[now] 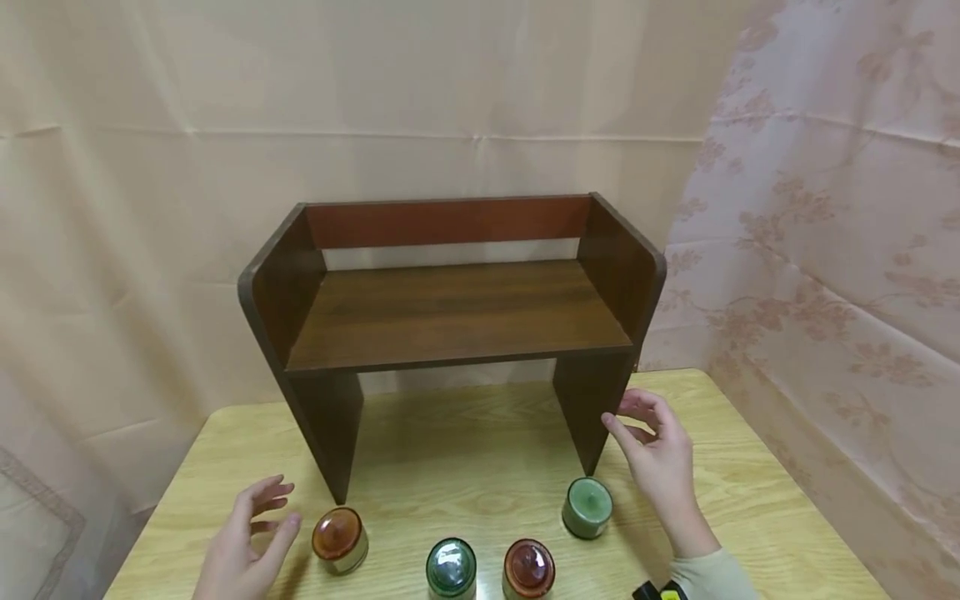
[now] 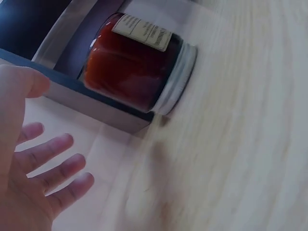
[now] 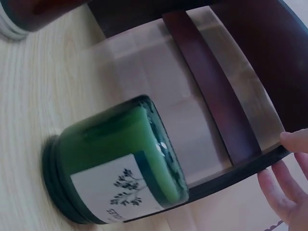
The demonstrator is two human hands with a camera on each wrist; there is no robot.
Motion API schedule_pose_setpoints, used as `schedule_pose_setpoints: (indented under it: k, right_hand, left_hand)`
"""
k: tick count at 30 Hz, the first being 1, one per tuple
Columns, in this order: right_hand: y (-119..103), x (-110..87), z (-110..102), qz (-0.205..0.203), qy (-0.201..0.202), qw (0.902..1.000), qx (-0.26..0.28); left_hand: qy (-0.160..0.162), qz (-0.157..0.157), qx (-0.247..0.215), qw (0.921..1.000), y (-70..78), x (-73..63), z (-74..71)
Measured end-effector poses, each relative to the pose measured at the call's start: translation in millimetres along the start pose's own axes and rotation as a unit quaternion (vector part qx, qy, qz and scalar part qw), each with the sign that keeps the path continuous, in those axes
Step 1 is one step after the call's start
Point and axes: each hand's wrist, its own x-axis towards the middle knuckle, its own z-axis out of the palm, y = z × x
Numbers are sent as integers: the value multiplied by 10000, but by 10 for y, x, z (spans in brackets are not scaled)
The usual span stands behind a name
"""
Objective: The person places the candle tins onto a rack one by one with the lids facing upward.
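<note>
A dark brown wooden shelf (image 1: 457,312) stands on the table, with an upper board between two side panels. My left hand (image 1: 243,542) is left of an amber jar candle (image 1: 339,537), beside the shelf's left panel. Its fingers are apart and hold nothing; in the left wrist view the thumb overlaps the panel edge. My right hand (image 1: 660,458) is at the right panel, thumb tip right at its front edge, relaxed fingers on the outer side. Just below that panel's foot sits a light green jar candle (image 1: 587,507), its plant label showing in the right wrist view.
Near the front edge of the view stand a dark green jar (image 1: 451,568) and a reddish-brown jar (image 1: 528,569), side by side. The light wood table (image 1: 457,467) meets a beige curtain (image 1: 450,75) behind and a floral curtain (image 1: 840,275) on the right.
</note>
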Motion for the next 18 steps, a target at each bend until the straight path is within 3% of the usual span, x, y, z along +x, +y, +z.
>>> schedule_pose_setpoints:
  k: [4,10,18]
  right_hand:
    - [4,0,-10,-43,106,9999,-6]
    - [8,13,-26,-95,20,9999,-86]
    - [32,14,-36,42,-125,9999,-71]
  left_hand:
    - [-84,107,-160,9998,4,-26,58]
    - [-551,196,-604,9965,-13,-67,129]
    - [-975,628,-1022,9880,-40,-97,152]
